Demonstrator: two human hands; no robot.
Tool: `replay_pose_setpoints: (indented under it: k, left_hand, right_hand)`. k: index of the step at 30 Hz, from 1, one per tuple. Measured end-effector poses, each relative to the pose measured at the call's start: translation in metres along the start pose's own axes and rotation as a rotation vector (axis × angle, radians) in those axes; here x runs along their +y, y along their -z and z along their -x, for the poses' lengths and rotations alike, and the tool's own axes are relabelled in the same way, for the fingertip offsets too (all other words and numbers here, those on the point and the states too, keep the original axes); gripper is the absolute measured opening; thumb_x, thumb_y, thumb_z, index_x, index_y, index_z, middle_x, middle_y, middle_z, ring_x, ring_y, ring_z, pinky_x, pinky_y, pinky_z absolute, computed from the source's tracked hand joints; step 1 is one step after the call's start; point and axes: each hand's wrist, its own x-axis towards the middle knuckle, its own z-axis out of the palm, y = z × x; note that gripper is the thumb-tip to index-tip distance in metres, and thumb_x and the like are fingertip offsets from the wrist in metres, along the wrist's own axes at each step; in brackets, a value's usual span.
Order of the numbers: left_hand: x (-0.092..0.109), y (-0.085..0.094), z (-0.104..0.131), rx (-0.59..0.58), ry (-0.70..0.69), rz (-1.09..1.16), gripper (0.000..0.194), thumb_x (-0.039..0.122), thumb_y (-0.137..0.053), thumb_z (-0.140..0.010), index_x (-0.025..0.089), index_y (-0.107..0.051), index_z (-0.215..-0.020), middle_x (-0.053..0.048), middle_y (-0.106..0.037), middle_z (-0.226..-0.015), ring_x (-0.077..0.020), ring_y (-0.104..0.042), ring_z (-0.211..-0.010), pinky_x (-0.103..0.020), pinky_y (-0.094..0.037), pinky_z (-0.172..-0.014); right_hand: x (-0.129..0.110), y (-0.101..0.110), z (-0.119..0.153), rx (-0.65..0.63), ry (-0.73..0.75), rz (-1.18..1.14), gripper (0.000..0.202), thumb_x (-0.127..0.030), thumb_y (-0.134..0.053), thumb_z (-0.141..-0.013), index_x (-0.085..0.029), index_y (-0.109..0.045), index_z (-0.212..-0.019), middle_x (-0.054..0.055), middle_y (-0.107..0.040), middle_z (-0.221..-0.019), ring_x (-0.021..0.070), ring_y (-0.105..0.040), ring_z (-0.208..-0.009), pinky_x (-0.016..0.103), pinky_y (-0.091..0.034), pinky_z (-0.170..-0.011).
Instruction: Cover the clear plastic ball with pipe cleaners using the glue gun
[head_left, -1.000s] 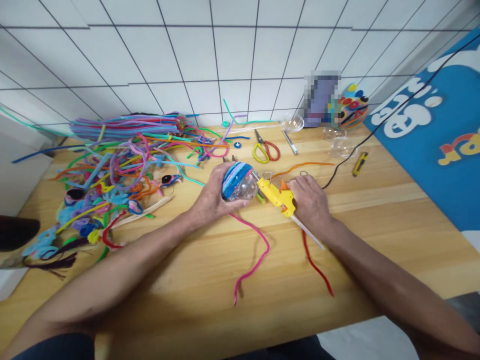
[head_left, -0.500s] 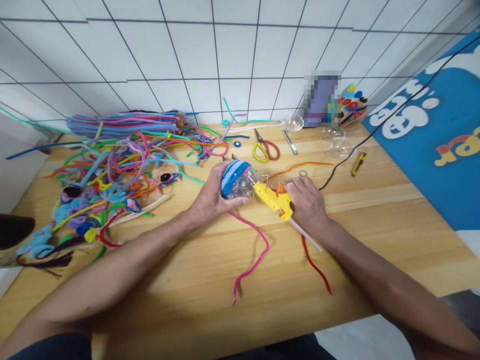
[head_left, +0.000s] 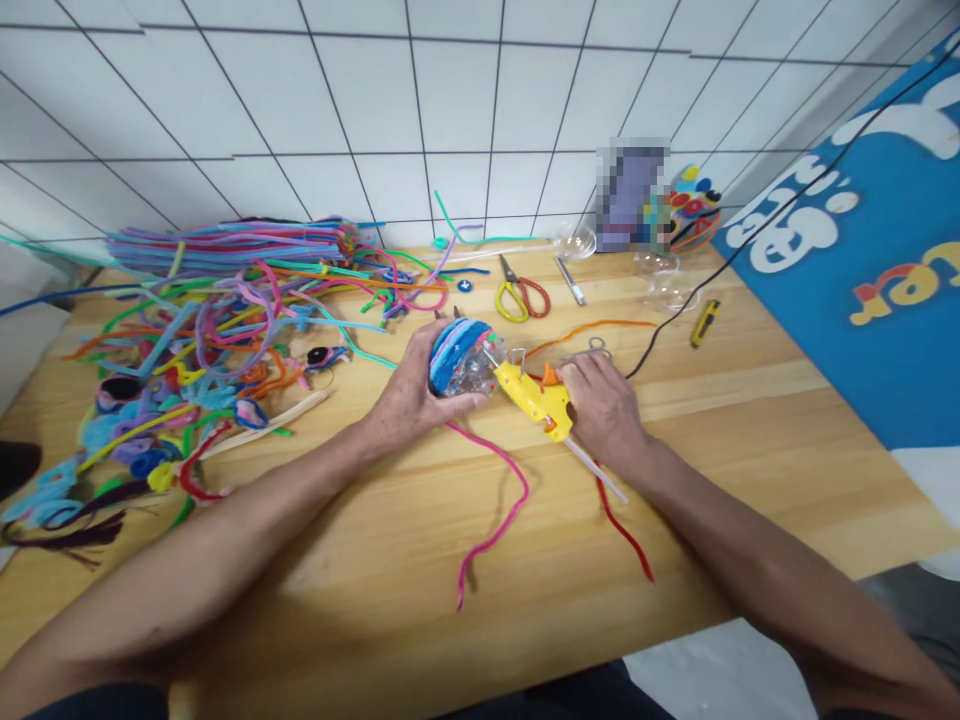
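Blue-banded and partly clear, the ball sits cupped in the left hand, above the wooden table, while the right hand wraps the yellow glue gun; little has changed over the last second, the nozzle staying close by the ball's clear side, so the work at that spot seems to be carrying on, though I can't tell whether they touch

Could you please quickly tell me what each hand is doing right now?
Left hand: fingers closed around the clear ball partly covered in blue strands.
Right hand: holding the yellow glue gun.
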Motion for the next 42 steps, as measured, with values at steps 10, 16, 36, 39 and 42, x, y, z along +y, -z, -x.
replay_pose_setpoints:
  k: [10,16,36,39,42]
  left_hand:
    - [-0.002,-0.001,0.001,0.031,0.019,-0.005,0.102,0.065,-0.091,-0.083,0.029,-0.04,-0.162,-0.017,-0.053,-0.163,-0.0366,-0.058,-0.151,-0.057,-0.049,-0.13]
    - [-0.001,0.001,0.0,0.048,-0.009,-0.058,0.102,0.064,-0.092,-0.081,0.029,-0.042,-0.162,-0.014,-0.057,-0.159,-0.0392,-0.062,-0.146,-0.063,-0.053,-0.125]
    - [0.0,-0.002,-0.002,0.048,-0.057,-0.033,0.097,0.062,-0.091,-0.083,0.027,-0.043,-0.16,-0.016,-0.058,-0.157,-0.0378,-0.059,-0.149,-0.059,-0.051,-0.127]
    - [0.002,-0.003,-0.004,0.042,-0.042,-0.009,0.095,0.06,-0.089,-0.085,0.026,-0.043,-0.16,-0.015,-0.058,-0.156,-0.0369,-0.059,-0.149,-0.056,-0.051,-0.128]
    - [0.004,-0.004,-0.004,0.042,-0.036,0.004,0.093,0.059,-0.089,-0.085,0.026,-0.044,-0.159,-0.015,-0.058,-0.156,-0.037,-0.059,-0.148,-0.056,-0.051,-0.128]
  right_hand:
    - [-0.003,0.002,0.002,0.013,-0.214,-0.509,0.039,-0.045,-0.062,-0.104,-0.023,-0.067,-0.134,0.011,-0.077,-0.118,0.0292,-0.069,-0.106,0.045,-0.056,-0.096]
    - [-0.001,0.011,-0.003,0.052,-0.64,-1.122,0.04,-0.057,-0.075,-0.094,-0.026,-0.073,-0.12,0.0,-0.07,-0.093,0.0204,-0.064,-0.086,0.04,-0.058,-0.087]
    - [0.012,0.023,-0.007,0.075,-0.527,-0.896,0.034,-0.048,-0.078,-0.092,-0.027,-0.074,-0.118,0.003,-0.075,-0.103,0.0239,-0.069,-0.095,0.043,-0.059,-0.092]
    - [0.013,0.025,-0.012,0.135,-0.29,-0.651,0.038,-0.048,-0.072,-0.099,-0.027,-0.073,-0.131,0.007,-0.079,-0.115,0.0257,-0.071,-0.1,0.042,-0.058,-0.092]
    - [0.016,0.022,-0.017,0.181,-0.017,-0.427,0.037,-0.047,-0.057,-0.109,-0.025,-0.073,-0.134,0.01,-0.08,-0.109,0.026,-0.071,-0.096,0.041,-0.056,-0.088]
